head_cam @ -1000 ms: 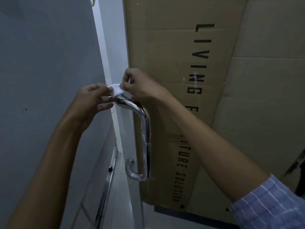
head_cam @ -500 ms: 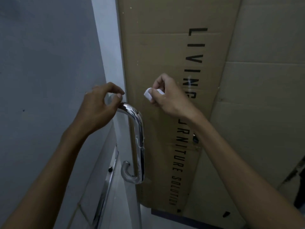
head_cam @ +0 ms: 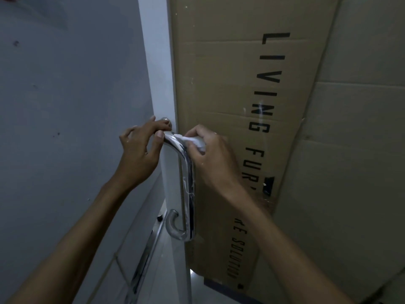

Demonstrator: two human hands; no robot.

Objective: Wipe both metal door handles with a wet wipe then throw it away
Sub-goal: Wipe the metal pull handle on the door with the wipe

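Note:
A chrome U-shaped door handle (head_cam: 189, 185) stands upright on the edge of a white door (head_cam: 156, 62). My right hand (head_cam: 210, 154) grips a crumpled white wet wipe (head_cam: 194, 140) and presses it against the handle's upper bend. My left hand (head_cam: 140, 150) is at the handle's top mount, with thumb and fingertips curled around the top end of the bar. A second handle is not visible.
A tall brown cardboard box (head_cam: 252, 106) printed "LIVING FURNITURE SOLUTION" leans right behind the handle. More cardboard (head_cam: 361, 150) covers the right side. A grey wall (head_cam: 65, 106) fills the left. A metal strip (head_cam: 142, 260) runs along the tiled floor below.
My right hand came back from beside the box and pressed the wipe onto the handle's top bend. My left hand stayed at the handle's top end.

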